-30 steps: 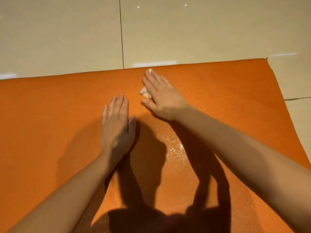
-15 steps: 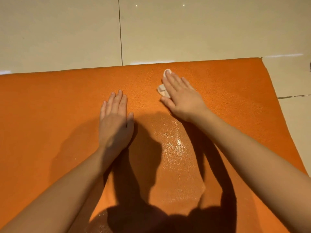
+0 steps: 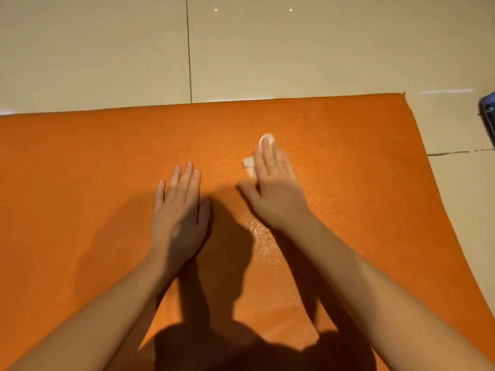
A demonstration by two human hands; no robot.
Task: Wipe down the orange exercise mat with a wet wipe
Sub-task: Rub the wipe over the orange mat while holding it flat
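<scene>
Below you, in the head view, the orange exercise mat point(image 3: 80, 170) lies flat on the pale tiled floor point(image 3: 294, 49), with its far edge running across the picture and its far right corner near the upper right. Your left hand point(image 3: 178, 212) rests palm down near the middle of the mat, fingers straight and close together, holding nothing. Your right hand point(image 3: 273, 188) lies just to its right and a little farther from you, also palm down and slightly blurred. Its fingers are stretched out flat and press the wet wipe point(image 3: 248, 163) against the mat. The wipe is a small white crumpled piece, mostly hidden under those fingers: one bit peeks out past the fingertips, another sticks out left of the index finger. Your hands do not touch each other. A glossy wet patch point(image 3: 262, 236) shines on the mat just below your right wrist. At the right edge, off the mat, a dark blue object point(image 3: 488, 113) is cut off by the frame; you cannot tell what it is.
</scene>
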